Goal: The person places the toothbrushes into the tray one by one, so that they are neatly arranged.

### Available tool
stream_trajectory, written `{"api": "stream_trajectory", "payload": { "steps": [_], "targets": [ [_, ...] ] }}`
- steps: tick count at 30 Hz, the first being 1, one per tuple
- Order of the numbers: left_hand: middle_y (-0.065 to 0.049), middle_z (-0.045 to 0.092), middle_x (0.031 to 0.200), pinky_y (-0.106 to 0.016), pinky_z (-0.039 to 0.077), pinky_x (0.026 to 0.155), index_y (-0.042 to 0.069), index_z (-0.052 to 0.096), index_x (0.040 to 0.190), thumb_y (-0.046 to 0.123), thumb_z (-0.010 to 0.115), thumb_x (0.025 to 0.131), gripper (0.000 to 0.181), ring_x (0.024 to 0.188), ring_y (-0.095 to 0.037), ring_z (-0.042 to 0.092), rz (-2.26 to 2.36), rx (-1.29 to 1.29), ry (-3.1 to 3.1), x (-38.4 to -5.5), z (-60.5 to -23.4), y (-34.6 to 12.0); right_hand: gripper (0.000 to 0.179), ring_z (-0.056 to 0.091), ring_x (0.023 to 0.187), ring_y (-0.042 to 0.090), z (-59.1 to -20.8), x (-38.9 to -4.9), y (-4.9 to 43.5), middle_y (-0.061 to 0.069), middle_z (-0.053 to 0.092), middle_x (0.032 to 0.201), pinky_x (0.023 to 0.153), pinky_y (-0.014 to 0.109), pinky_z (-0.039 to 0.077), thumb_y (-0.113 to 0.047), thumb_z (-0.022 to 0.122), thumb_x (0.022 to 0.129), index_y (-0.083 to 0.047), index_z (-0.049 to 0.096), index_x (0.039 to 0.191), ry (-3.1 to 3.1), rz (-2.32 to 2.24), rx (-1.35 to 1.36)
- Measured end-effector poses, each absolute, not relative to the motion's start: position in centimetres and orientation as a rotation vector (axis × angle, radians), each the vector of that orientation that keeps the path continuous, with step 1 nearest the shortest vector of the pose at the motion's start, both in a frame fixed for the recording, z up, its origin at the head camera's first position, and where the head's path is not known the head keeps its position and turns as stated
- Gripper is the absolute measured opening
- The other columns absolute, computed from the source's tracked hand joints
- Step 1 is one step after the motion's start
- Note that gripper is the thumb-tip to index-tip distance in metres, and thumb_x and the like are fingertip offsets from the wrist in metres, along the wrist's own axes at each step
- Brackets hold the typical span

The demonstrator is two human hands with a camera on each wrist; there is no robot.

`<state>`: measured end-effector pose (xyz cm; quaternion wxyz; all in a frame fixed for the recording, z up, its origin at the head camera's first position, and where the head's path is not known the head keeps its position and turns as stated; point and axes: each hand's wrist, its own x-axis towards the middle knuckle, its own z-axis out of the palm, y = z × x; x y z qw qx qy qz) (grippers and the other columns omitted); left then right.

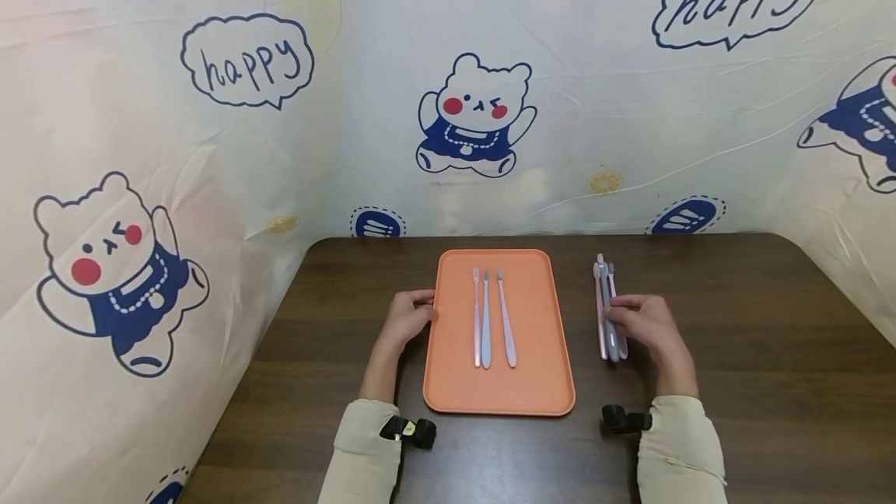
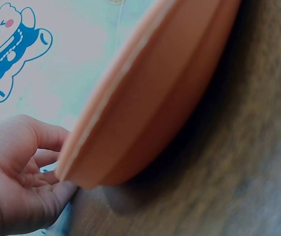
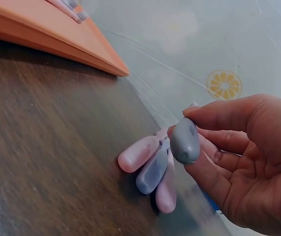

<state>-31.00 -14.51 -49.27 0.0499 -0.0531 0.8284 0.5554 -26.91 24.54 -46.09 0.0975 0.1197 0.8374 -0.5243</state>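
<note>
An orange tray (image 1: 535, 333) lies on the table, with a pink toothbrush (image 1: 477, 325), a blue toothbrush (image 1: 486, 325) and a lilac toothbrush (image 1: 508, 325) side by side on it. At the tray's left edge my left hand (image 1: 409, 319) grips the rim between thumb and fingers. Right of the tray, my right hand (image 1: 645, 323) pinches a grey toothbrush (image 3: 184, 142) by its handle. In the right wrist view, this handle stands above a pink toothbrush (image 3: 139, 154), a blue-grey toothbrush (image 3: 152, 173) and another pink toothbrush (image 3: 166, 191), bunched on the table.
The dark wooden table (image 1: 770, 348) extends to both sides of the tray. A printed curtain (image 1: 595, 115) with cartoon bears hangs behind the table. Black camera straps (image 1: 626, 419) circle both sleeves.
</note>
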Motion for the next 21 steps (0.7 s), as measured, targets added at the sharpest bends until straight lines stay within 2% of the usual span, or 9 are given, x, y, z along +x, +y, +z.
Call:
{"api": "stream_trajectory", "payload": {
  "steps": [12,21],
  "targets": [
    [-0.019,0.068,0.121,-0.03,0.054,0.083,-0.002,0.067,0.13,0.001,0.06,0.085,0.045,0.103,-0.025,0.062,1.688,-0.165,2.519,-30.9,-49.3,-14.5,0.045,0.067,0.091,0.011,-45.8,-27.0,23.8,0.032,0.061,0.13,0.08,0.029,0.06,-0.016,0.062,0.098,0.012,0.059,0.132,2.499,-1.538,0.336],
    [-0.021,0.069,0.118,-0.027,0.052,0.078,-0.004,0.068,0.127,-0.002,0.061,0.083,0.044,0.1,-0.024,0.062,1.695,-0.148,2.534,-31.1,-49.5,-14.6,0.045,0.066,0.091,0.012,-45.7,-27.1,23.1,0.032,0.062,0.128,0.078,0.026,0.058,-0.018,0.064,0.097,0.012,0.061,0.131,2.527,-1.523,0.285]
  ]
}}
